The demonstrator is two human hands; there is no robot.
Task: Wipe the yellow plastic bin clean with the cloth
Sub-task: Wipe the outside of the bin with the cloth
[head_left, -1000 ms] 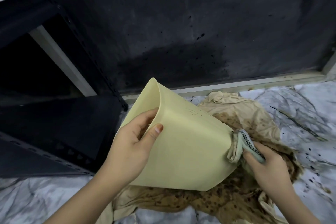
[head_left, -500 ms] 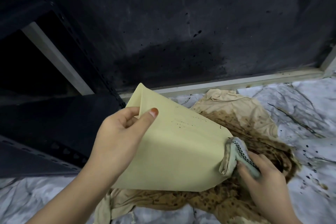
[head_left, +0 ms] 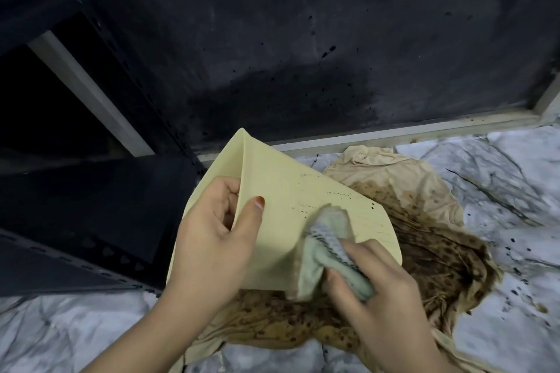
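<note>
The yellow plastic bin (head_left: 281, 191) is tipped on its side above the floor, its opening turned to the left, with small dark specks on its upper wall. My left hand (head_left: 212, 239) grips its rim, thumb outside and fingers inside. My right hand (head_left: 372, 285) holds a pale green cloth (head_left: 327, 239) with a dark patterned edge and presses it flat on the bin's outer wall, just below the specks.
A beige cloth soaked with brown stains (head_left: 424, 221) lies on the white marble floor (head_left: 500, 327) under the bin. Dark splashes dot the floor on the right. A black wall (head_left: 303, 39) rises behind, and a black metal shelf rack (head_left: 91, 206) stands at left.
The bin has been turned so a flat speckled wall faces up. My right hand has carried the cloth from the bin's bottom right corner up onto that wall.
</note>
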